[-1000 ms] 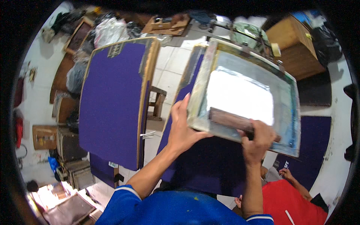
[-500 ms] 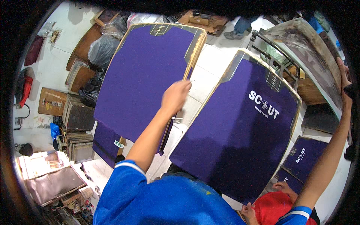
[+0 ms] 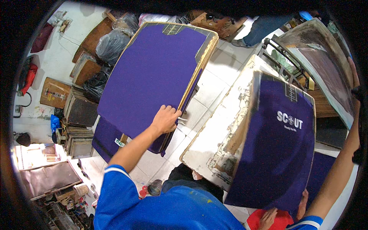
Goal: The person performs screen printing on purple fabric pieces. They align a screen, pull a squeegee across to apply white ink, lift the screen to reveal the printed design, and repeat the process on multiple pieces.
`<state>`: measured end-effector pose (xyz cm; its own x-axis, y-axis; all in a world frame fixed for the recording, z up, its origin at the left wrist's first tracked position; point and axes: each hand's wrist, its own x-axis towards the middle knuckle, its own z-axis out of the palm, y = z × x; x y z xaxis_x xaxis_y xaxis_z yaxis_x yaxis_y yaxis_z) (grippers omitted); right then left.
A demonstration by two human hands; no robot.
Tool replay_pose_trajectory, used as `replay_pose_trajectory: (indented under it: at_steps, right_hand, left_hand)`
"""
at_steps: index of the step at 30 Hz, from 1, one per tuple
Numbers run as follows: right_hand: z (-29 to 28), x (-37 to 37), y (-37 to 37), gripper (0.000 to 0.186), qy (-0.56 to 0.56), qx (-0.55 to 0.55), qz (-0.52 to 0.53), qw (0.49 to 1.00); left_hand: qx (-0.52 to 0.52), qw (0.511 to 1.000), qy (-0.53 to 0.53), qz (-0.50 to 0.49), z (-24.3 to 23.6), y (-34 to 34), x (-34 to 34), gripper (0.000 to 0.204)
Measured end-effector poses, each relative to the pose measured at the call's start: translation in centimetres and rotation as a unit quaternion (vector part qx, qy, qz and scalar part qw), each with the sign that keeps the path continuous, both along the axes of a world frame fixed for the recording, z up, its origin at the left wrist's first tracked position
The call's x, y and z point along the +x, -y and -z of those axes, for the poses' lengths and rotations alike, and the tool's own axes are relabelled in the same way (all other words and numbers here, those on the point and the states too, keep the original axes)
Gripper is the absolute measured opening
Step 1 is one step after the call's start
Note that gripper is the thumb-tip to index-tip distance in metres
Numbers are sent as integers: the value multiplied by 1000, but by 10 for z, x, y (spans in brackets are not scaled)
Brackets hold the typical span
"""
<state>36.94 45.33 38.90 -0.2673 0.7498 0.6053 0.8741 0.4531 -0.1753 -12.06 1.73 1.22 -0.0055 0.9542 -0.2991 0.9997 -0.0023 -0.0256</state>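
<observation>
My left hand point(image 3: 166, 119) rests at the right edge of a purple fabric piece point(image 3: 147, 73) that lies on a board at left. Its fingers are curled; whatever they pinch there is hidden. At the far right my right hand point(image 3: 355, 74) grips the edge of a raised screen-printing frame point(image 3: 318, 57), partly lost in the dark rim. Between my arms is a pale, worn printing board point(image 3: 218, 138). A second purple piece point(image 3: 276, 153) with white lettering is half lifted off it. A co-worker's hands point(image 3: 267, 219) hold that piece by its lower edge.
Black hinge clamps point(image 3: 281, 63) join the raised frame to the bench. Stacked frames point(image 3: 78, 145) and plastic bags point(image 3: 111, 48) line the left wall. A metal can point(image 3: 155, 187) stands on the tiled floor point(image 3: 209, 92). Another person's leg point(image 3: 264, 30) shows at the back.
The co-worker has peeled the lettered purple piece up and to the right, baring the board's left part. My left hand has slid nearer along the left piece's edge.
</observation>
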Motion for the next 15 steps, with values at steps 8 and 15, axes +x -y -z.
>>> replay_pose_trajectory:
  at_steps: [8, 15]
  right_hand:
    - [22, 55, -68, 40, 140, 44, -12, 989]
    - [30, 69, -77, 38, 196, 77, -20, 977]
  left_hand:
    - [-40, 986, -71, 148, -6, -45, 22, 20]
    - [-55, 953, 263, 143, 18, -48, 221, 30]
